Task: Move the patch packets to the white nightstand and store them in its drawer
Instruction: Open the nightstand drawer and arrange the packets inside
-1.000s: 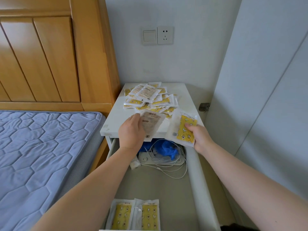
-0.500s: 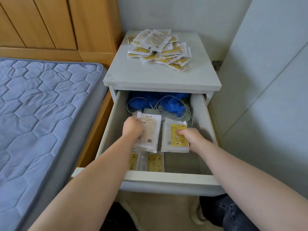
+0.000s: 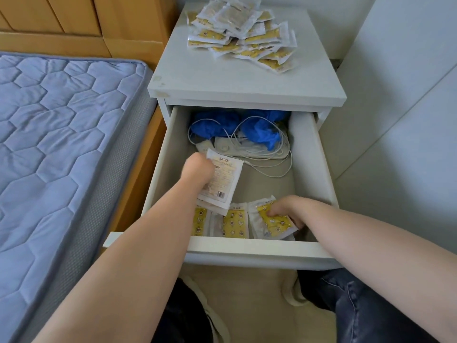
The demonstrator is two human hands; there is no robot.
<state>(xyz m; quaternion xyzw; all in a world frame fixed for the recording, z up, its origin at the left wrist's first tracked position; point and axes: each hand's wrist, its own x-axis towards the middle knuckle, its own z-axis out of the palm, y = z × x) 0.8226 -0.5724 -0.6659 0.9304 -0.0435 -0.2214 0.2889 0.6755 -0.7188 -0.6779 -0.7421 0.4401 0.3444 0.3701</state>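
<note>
Left hand (image 3: 197, 170), right hand (image 3: 288, 210) (curled round packets (image 3: 223, 180))

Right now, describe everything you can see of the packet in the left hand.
The packet is a flat white rectangular pouch, seemingly thin plastic, printed side up: a beige text block and a barcode near its lower edge. The left hand grips its left side, holding it tilted inside the open drawer, its lower edge over the front packets; contact with them is unclear.
</note>
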